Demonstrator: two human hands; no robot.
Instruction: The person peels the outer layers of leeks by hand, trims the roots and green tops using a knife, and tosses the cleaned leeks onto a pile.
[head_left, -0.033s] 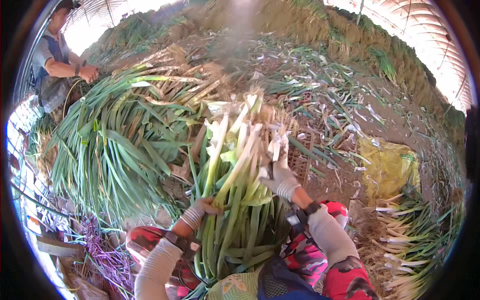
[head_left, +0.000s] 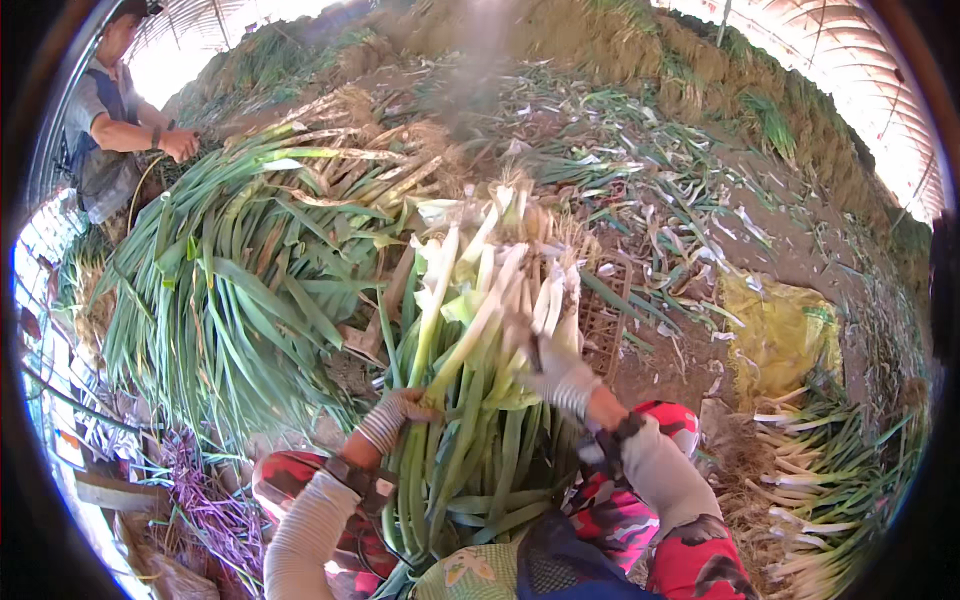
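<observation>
A thick heap of long green onions (head_left: 470, 350) lies across my lap, with white stems and roots pointing away and green leaves hanging toward me. My left hand (head_left: 405, 412), in a glove with a ribbed cuff, is closed around green onion stalks at the left side of the heap. Over the right side of the heap is my gloved right hand (head_left: 562, 378), its fingers smeared by motion. A dark, narrow shape shows at its fingers; I cannot make out what it is. Dark bands circle both wrists.
A larger green onion pile (head_left: 230, 290) lies at left, with a person (head_left: 110, 130) behind it. Peeled green onions (head_left: 810, 490) lie in a row at right, near a yellow sack (head_left: 785, 335). A crate (head_left: 605, 310) stands beyond my right hand. Leaf scraps (head_left: 650, 200) litter the ground.
My right hand has shifted slightly toward me and is more blurred. My left hand keeps its hold on the stalks, moved very slightly. Stem ends at the heap's right show more plainly.
</observation>
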